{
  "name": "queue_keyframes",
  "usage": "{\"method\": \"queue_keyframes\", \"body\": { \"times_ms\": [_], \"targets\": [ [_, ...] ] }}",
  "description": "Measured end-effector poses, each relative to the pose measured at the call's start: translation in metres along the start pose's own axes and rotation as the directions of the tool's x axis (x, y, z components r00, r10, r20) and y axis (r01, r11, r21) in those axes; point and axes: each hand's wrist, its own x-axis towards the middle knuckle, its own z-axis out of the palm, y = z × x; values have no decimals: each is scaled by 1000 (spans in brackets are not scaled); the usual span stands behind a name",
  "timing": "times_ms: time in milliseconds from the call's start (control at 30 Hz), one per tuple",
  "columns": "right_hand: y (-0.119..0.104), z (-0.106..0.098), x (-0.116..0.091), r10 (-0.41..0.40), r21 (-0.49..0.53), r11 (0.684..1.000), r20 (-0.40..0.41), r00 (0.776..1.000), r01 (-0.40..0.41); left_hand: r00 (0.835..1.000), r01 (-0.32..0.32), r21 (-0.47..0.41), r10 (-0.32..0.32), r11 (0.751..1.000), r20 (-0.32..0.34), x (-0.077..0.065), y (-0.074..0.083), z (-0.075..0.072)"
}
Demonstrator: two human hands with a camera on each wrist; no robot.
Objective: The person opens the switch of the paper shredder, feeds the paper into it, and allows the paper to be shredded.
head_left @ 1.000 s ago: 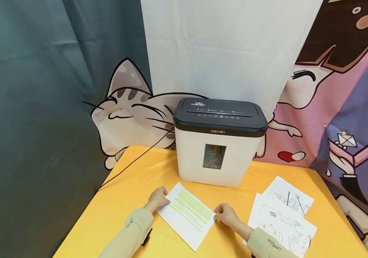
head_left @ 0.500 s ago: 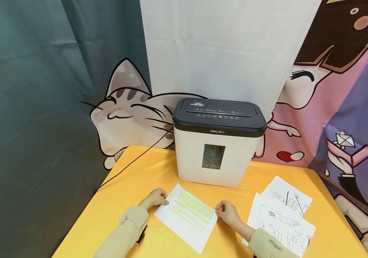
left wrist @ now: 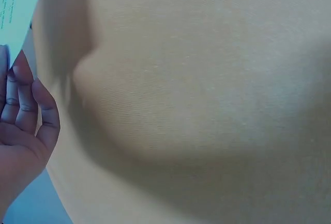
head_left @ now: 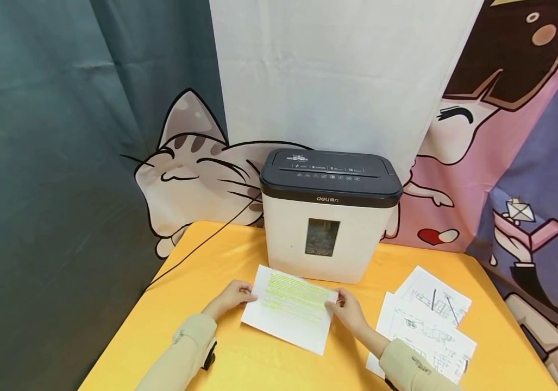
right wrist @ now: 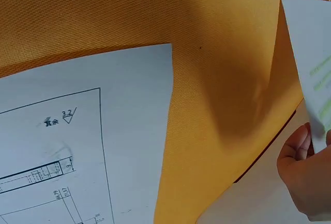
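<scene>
A white sheet of paper (head_left: 288,317) with lines of yellow-highlighted text is held between both hands in front of the shredder. My left hand (head_left: 233,296) pinches its left edge, thumb on top and the other fingers behind. At the upper right corner my right hand (head_left: 348,310) grips the sheet between thumb and fingers. In the left wrist view the left hand (left wrist: 26,115) shows at the left edge with the paper's corner above it. The right wrist view shows the right hand (right wrist: 307,169) on the paper's edge (right wrist: 310,69), which stands off the yellow cloth.
Behind the sheet stands a white paper shredder (head_left: 283,233) with a dark slotted lid (head_left: 332,176) and a small window. Two sheets with technical drawings (head_left: 420,336) overlap on the yellow tablecloth (head_left: 151,336) at right. A black cord (head_left: 200,247) runs left from the shredder.
The highlighted sheet has turned so its top edge lies more level, its lower part has come up, and it sits nearer the shredder. Both hands have moved slightly forward with it.
</scene>
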Motion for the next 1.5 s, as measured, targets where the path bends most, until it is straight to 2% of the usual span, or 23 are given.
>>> {"method": "queue_keyframes", "body": {
  "times_ms": [133,200,300,467,600,700,800,1067,1233,1433,1500],
  "targets": [
    [0,-6,5,9,129,991,61,998,-17,999,28,-38,-30,999,-37,4,3,-2],
    [-1,-10,8,3,146,989,97,995,-17,998,38,-55,-41,998,-46,5,4,-2],
    [-4,-16,10,-19,102,995,134,991,6,998,36,-66,-39,997,-51,6,5,-1],
    [-13,-24,14,-40,58,998,100,994,35,996,-1,-58,-4,998,-89,8,9,0],
    [-19,-30,18,-38,36,999,66,997,36,990,-70,-15,67,997,-121,11,18,1],
    [-25,-36,21,-51,13,999,65,997,51,984,-136,22,137,991,-117,13,27,0],
    [-30,-41,23,-74,-3,997,71,995,75,977,-173,55,179,983,-119,13,37,-1],
    [-45,-56,24,-145,-85,985,64,987,150,967,-195,109,210,975,-145,12,65,-5],
    [-52,-64,28,-187,-106,976,57,981,192,961,-216,126,233,968,-147,14,75,-8],
    [-67,-72,29,-268,-136,953,31,963,269,956,-240,102,254,965,-148,16,82,-7],
    [-79,-74,23,-302,-139,943,23,953,302,958,-239,76,248,968,-145,11,93,-6]
  ]
}}
